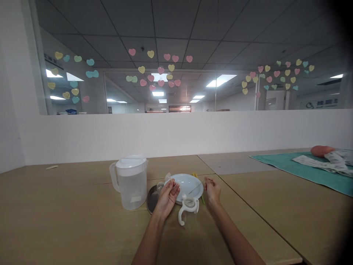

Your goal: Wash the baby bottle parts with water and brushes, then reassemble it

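Observation:
My left hand (168,197) is pinched on a small translucent piece (168,176) above the left rim of a pale bowl (183,178). A clear rounded thing (160,187) shows just left of those fingers; whether it is joined to the piece I cannot tell. At the bowl's right side, my right hand (213,189) has its fingertips closed on a thin stick-like thing (195,188), which slants down to the left over the bowl. In front of the bowl stands a white plastic holder (185,210) with a curled arm and a round, ringed top.
A lidded translucent pitcher (132,186) stands to the left. A dark round metal tray (150,202) lies partly under my left hand. Yellow and green sticks (203,199) lie behind the bowl's right edge. Far right, a teal cloth (278,162) bears a patterned cloth (322,165) and a reddish object (322,150).

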`<state>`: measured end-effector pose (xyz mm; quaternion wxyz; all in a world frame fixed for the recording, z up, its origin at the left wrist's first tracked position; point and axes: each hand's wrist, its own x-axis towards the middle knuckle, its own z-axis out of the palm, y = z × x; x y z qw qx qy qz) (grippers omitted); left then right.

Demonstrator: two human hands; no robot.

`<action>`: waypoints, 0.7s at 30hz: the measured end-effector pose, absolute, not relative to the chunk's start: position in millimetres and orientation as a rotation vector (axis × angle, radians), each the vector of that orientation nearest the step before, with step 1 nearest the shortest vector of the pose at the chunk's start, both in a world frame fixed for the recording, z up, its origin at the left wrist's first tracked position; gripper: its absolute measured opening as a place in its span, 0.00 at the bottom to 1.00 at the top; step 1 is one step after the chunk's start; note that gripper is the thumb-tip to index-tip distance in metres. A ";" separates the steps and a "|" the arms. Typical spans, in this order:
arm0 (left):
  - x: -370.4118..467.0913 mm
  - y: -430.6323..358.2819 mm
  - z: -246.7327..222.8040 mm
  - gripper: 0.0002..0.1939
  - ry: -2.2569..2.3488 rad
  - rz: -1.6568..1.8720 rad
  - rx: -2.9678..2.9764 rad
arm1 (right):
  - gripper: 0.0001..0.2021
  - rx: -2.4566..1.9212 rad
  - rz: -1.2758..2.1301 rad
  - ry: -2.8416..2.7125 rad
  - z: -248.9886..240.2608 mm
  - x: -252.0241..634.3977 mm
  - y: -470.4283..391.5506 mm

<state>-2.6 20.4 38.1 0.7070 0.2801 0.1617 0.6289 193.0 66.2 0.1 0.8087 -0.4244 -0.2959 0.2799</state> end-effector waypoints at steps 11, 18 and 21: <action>0.8 17.6 34.1 0.09 0.340 1.320 0.851 | 0.22 -0.877 0.621 -0.651 0.7 192.0 65.0; 3.7 12.3 33.5 0.07 0.577 1.401 1.539 | 0.21 -0.893 0.609 -0.658 -0.3 191.6 66.0; 1.3 10.6 32.2 0.08 0.668 1.500 1.838 | 0.20 -0.941 0.574 -0.705 -2.6 192.2 67.3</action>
